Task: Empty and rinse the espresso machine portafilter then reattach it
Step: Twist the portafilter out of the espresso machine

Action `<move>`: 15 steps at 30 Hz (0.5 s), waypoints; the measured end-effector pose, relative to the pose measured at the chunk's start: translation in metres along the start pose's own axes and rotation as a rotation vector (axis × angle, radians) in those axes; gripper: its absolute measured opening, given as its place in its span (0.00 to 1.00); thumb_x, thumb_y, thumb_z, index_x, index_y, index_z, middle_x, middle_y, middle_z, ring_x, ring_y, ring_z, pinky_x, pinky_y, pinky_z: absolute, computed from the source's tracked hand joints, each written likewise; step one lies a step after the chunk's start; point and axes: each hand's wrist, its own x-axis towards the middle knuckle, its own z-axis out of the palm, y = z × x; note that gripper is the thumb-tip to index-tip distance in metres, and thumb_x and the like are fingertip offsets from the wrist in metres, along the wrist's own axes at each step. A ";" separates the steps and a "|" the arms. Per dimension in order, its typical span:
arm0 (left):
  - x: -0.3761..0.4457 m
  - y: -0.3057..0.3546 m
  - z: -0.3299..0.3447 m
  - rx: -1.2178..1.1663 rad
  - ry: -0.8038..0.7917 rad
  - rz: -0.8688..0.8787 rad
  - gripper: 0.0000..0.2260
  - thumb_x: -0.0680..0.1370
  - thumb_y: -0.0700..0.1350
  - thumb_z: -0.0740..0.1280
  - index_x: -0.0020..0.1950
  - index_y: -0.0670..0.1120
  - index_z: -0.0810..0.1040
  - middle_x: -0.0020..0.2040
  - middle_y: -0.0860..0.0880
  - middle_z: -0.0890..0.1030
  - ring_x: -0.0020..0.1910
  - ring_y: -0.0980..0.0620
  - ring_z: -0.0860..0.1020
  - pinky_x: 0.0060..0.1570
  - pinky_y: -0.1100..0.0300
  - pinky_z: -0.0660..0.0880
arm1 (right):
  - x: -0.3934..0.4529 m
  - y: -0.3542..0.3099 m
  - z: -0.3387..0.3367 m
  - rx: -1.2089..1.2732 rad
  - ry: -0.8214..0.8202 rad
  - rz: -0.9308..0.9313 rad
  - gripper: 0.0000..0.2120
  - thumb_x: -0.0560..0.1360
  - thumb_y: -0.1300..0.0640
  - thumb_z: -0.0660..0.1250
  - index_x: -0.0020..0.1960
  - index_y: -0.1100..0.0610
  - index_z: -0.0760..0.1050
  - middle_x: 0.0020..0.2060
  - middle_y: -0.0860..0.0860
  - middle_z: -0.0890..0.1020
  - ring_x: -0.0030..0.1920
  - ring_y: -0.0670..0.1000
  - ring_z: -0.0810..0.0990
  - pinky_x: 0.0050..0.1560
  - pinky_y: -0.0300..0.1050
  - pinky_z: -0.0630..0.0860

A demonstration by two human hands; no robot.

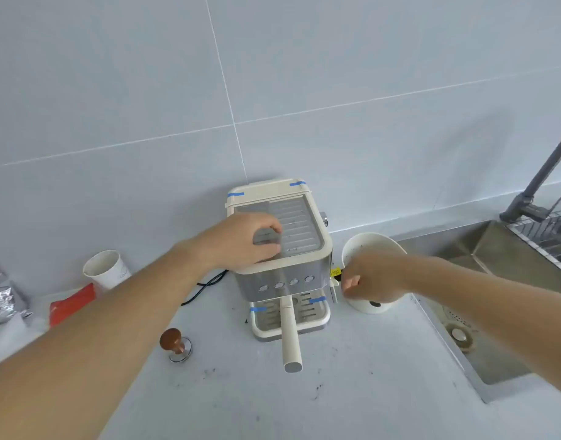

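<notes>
Grey bench, landmark: wood-knobbed tamper upright at front, paper cup behind-left of tamper, red packet left of tamper, silver foil bag farther left, white bowl-like container far right, steel sink beyond, grey faucet above sink.

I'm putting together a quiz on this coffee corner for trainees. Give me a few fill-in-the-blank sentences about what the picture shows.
1. The left hand rests on the ____ of the espresso machine.
2. The portafilter handle sticks out over the machine's ____ tray.
3. The wooden-knobbed tamper stands on the counter to the ____ of the machine.
4. The right hand is in front of a white ____, beside the sink.

Missing words: top; drip; left; bin
</notes>
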 end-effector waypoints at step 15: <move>0.026 -0.015 0.045 0.146 -0.024 0.195 0.26 0.77 0.62 0.61 0.74 0.58 0.64 0.79 0.54 0.60 0.77 0.58 0.55 0.76 0.51 0.48 | 0.037 -0.044 0.117 1.021 -0.075 0.129 0.12 0.79 0.55 0.61 0.58 0.57 0.79 0.47 0.52 0.81 0.43 0.50 0.79 0.49 0.44 0.79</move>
